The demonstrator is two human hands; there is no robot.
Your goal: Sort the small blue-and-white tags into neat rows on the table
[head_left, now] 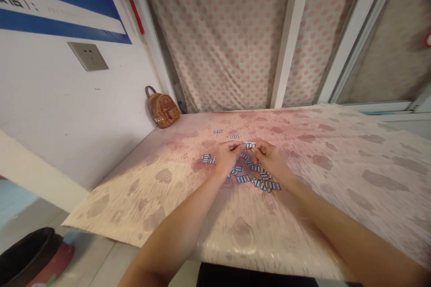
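Note:
Between my two hands, a small flat blue-and-white striped piece (249, 145) is held up just above the table. The fingertips of my left hand (228, 156) pinch its left end. At its right end, the thumb and fingers of my right hand (272, 160) are closed on it. Beneath and in front of the hands lies a loose scatter of similar striped pieces (243, 179), partly hidden by the fingers. More of them, a small cluster (206, 158), show beside my left hand. Farther back, two single pieces (217, 131) lie apart from the rest.
The table (336, 206) has a cloth with a heart pattern. A small brown backpack-shaped bag (164, 108) stands at the far left corner by the wall. Behind the table hangs a dotted curtain (229, 36). A dark-lined bin (37, 260) is on the floor at lower left.

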